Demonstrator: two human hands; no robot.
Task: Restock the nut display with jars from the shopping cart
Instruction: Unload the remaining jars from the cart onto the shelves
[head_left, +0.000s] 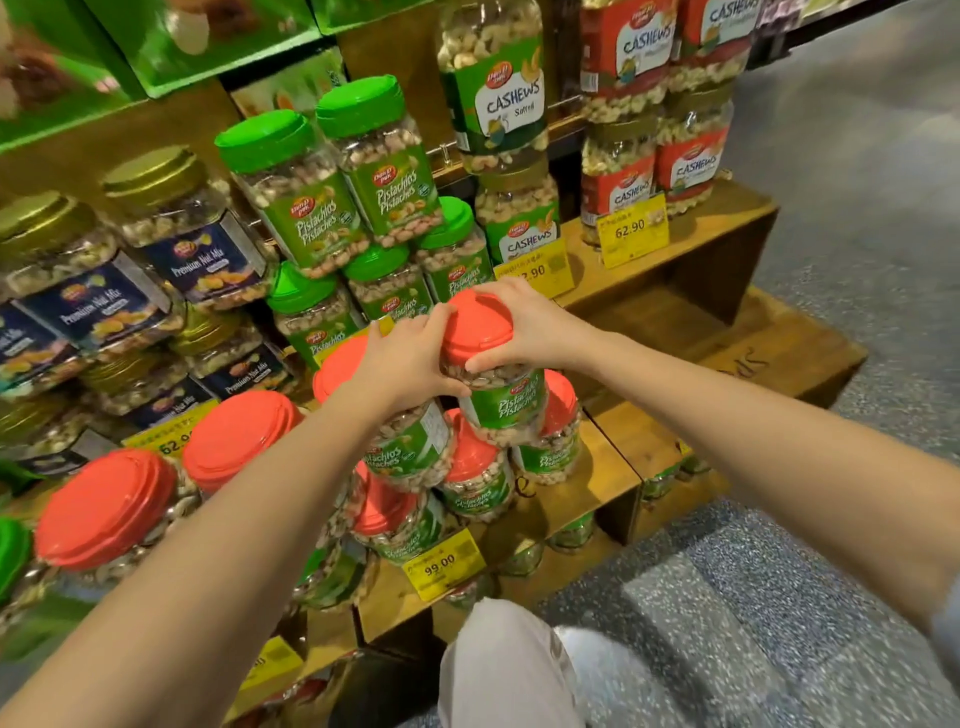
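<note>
Wooden display (615, 460) — pistachio jar (511, 410) between hands (410, 358)

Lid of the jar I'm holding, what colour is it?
Red-orange lid on the jar, head view.

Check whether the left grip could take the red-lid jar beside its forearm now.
Probably not yet: the left grip and right grip both clasp the top jar. The jar beside the forearm sits exposed with nothing over it, so it is likely reachable once that grip lets go.
</note>
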